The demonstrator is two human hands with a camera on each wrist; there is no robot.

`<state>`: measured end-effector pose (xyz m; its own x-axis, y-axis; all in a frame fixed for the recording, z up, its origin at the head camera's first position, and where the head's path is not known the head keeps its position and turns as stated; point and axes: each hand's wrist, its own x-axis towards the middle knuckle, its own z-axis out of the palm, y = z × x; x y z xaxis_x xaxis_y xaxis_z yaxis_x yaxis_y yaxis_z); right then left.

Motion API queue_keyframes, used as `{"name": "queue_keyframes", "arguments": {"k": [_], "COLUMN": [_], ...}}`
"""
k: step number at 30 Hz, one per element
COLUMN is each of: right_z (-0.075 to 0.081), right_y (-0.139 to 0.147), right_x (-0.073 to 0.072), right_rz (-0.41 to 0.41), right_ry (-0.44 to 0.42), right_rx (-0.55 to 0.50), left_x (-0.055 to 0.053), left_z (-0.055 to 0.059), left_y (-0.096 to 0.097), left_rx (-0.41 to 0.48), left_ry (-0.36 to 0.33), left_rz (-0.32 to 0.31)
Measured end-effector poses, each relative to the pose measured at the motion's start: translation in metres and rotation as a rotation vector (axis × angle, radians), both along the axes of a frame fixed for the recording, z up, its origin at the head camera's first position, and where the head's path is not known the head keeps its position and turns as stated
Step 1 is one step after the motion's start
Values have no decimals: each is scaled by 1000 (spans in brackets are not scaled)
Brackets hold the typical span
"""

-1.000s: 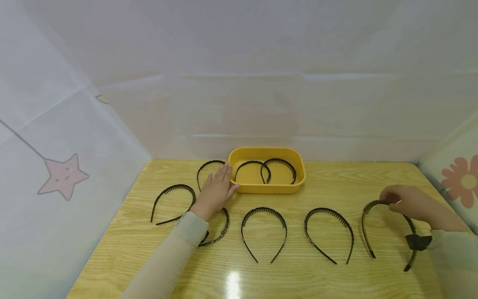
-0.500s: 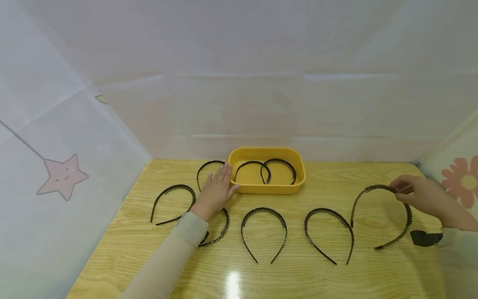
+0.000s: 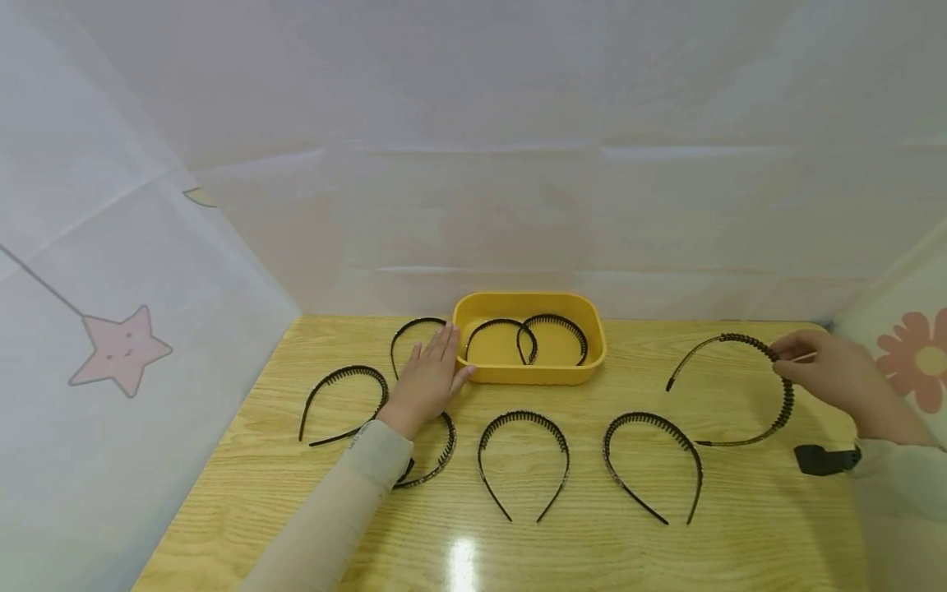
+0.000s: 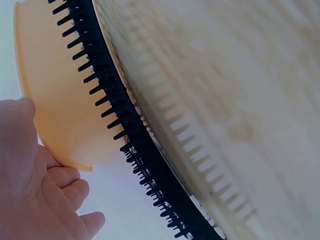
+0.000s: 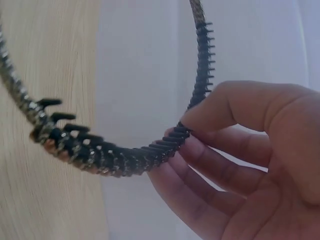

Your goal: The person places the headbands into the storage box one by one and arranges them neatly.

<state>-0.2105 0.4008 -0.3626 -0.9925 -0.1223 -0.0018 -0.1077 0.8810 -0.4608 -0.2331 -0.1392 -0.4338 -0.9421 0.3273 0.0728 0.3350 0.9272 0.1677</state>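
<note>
With twelve o'clock being the far edge of the surface (image 3: pixel 666 563), the right hand (image 3: pixel 832 376) is pinching a black toothed headband (image 3: pixel 787 397) between thumb and fingers, gripping it near two on the band's own curve. That headband is hanging over the surface between two and three o'clock, its tips pointing toward nine. The left hand (image 3: pixel 425 378) is grasping nothing; its fingers are reaching out straight and resting against the nine o'clock end of a yellow tray (image 3: pixel 531 375). The tray is sitting at twelve, and two overlapping headbands (image 3: pixel 583 337) are lying inside it. One more headband (image 3: pixel 423 320) is lying between ten and eleven, partly hidden by the left hand. Another band (image 3: pixel 353 369) is lying between nine and ten, and a third band (image 3: pixel 452 444) is showing from under the left forearm at nine. A middle band (image 3: pixel 521 415) is lying near the clock's centre with its tips pointing to six, while a neighbouring band (image 3: pixel 675 432) is lying at three, its tips pointing toward five.
</note>
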Motion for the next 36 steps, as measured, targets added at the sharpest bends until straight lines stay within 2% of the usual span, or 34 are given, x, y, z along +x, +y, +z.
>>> {"name": "queue_keyframes", "arguments": {"k": [8,13,20,29,36], "right_z": [-3,-4,-6,-9,-9], "right_y": [-12,-20,-32,-49,-64], "right_x": [-2,-3,-6,-13,-19], "right_rz": [-45,-73,-111,-132,-131], "right_ry": [29,17,-52,-93,-113], "right_rx": [-110,-179,-355,-613,-709], "left_x": [1,1,1,0,1], "left_z": [0,0,0,-1,-1], "left_y": [1,1,1,0,1], "left_rx": [10,12,0,5,14], "left_ry": [1,-2,3,-1,10], "left_rz": [-1,0,-5,0,2]}}
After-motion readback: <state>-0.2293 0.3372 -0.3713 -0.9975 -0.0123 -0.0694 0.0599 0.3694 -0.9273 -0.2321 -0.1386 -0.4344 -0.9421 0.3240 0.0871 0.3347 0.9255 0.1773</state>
